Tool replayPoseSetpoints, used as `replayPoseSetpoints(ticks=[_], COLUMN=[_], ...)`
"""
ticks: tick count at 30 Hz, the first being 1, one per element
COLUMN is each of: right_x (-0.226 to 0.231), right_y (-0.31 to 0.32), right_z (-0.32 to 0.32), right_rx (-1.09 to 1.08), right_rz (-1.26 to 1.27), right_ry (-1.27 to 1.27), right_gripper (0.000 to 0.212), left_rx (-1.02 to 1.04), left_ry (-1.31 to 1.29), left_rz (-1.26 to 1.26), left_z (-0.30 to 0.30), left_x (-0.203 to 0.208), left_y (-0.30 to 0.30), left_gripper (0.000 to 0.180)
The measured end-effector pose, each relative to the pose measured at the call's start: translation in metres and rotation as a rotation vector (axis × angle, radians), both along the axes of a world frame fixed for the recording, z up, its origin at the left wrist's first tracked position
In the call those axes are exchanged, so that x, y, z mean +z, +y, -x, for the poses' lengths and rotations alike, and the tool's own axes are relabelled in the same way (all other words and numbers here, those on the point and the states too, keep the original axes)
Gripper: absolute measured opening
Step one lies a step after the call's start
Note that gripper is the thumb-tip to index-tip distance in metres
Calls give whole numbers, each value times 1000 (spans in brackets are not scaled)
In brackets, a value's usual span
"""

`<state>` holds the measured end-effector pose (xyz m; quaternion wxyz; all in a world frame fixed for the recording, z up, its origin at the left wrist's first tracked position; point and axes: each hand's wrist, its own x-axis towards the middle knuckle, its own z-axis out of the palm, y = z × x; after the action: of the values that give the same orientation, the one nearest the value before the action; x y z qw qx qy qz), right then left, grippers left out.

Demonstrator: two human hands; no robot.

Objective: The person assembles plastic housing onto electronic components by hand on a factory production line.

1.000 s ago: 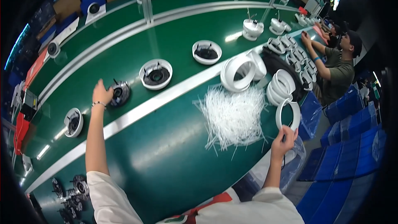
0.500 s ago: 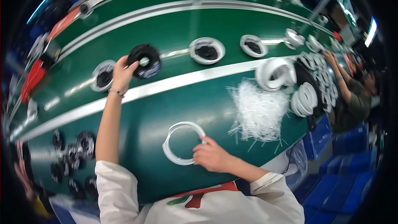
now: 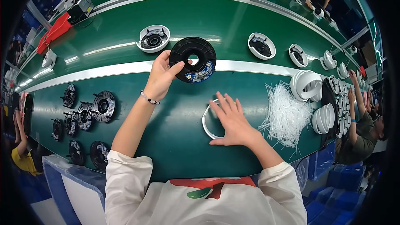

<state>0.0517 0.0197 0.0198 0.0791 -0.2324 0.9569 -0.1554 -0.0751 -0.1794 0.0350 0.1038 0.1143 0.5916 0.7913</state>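
Note:
My left hand [image 3: 161, 77] grips a black disc [image 3: 205, 54] by its left edge, thumb on top. The disc has a round hole in the middle and a blue circuit board [image 3: 201, 73] along its near right edge. It is raised over the white strip at the belt's near side. My right hand [image 3: 233, 125] has its fingers spread over a white ring [image 3: 204, 121] on the green table. The hand covers the ring's right part; whether it touches the ring cannot be told.
Several black discs with boards [image 3: 103, 106] lie at the left. On the green belt stand white bowl-shaped housings [image 3: 153, 50] with black parts inside. A heap of thin white strips [image 3: 287, 114] and stacked white rings [image 3: 324, 118] lie at the right. A co-worker [image 3: 362, 137] reaches in beyond them.
The view has shifted. My left hand has brought the black disc nearer me, off the belt's housings. My right hand has let go of the white ring's edge and spread its fingers.

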Motion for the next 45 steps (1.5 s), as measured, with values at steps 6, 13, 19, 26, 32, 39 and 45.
replayPoseSetpoints(ticks=[6, 13, 19, 26, 32, 39, 45], right_x=[-15, -11, 3, 10, -13, 3, 4], right_y=[16, -4, 18, -10, -25, -35, -26], right_z=[14, 17, 21, 35, 45, 40, 36], right_rx=[-391, -449, -242, -543, -425, -201, -345], right_rz=[630, 164, 74, 1530, 1177, 953, 1422], right_ry=[79, 141, -2, -179, -8, 147, -195], right_gripper=[97, 104, 109, 94, 107, 107, 102], left_rx=[98, 154, 178, 147, -640, -373, -488], left_ry=[5, -82, -90, -94, -239, -562, -404], left_rz=[-169, -398, -403, -272, -483, -629, -769], left_z=[-16, -35, -38, -58, -59, -48, -45], left_x=[-20, -34, -35, -61, -29, -30, -37], left_y=[10, 29, 27, 45, 19, 17, 15], left_gripper=[33, 48, 50, 53, 80, 64, 60])
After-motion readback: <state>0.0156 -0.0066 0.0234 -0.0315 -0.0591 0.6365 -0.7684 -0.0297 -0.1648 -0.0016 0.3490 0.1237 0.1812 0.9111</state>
